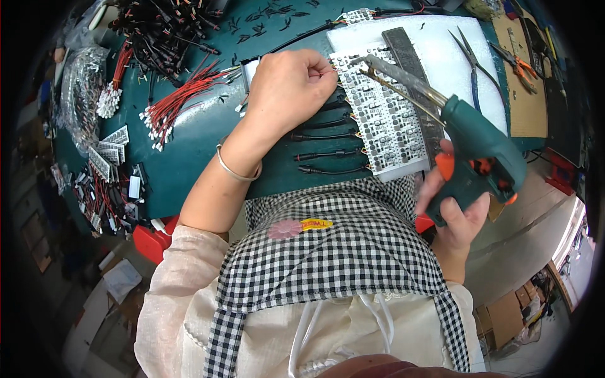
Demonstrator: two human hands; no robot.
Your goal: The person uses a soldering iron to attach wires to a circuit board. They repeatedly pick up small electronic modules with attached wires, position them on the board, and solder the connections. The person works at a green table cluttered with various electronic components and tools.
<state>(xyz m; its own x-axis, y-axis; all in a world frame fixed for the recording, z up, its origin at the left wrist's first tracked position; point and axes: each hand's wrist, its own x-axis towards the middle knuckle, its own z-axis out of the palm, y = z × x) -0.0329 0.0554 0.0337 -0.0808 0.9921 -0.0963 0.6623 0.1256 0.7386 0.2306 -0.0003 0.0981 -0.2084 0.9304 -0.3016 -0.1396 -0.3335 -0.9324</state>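
Observation:
In my right hand [463, 217] is a green soldering gun [482, 148] with an orange trigger; my fingers wrap its handle. Its metal tip reaches over the upper part of a white circuit board panel [384, 120] filled with small components. My left hand [293, 88] is closed in a pinch at the panel's upper left edge, and what it grips is hidden by the fingers. Below it, several black cables [324, 135] lie side by side, their thin coloured wire ends meeting the panel's left edge. A dark flat bar [413, 82] lies along the panel's right side.
White foam sheet [441, 38] lies under the panel, with tweezers [472, 60] on it. Orange-handled pliers [520, 66] rest at right. Red wire bundles [183, 97], a black cable heap [167, 31], small boards [107, 154] and a clear plastic bag [85, 94] occupy the green table's left.

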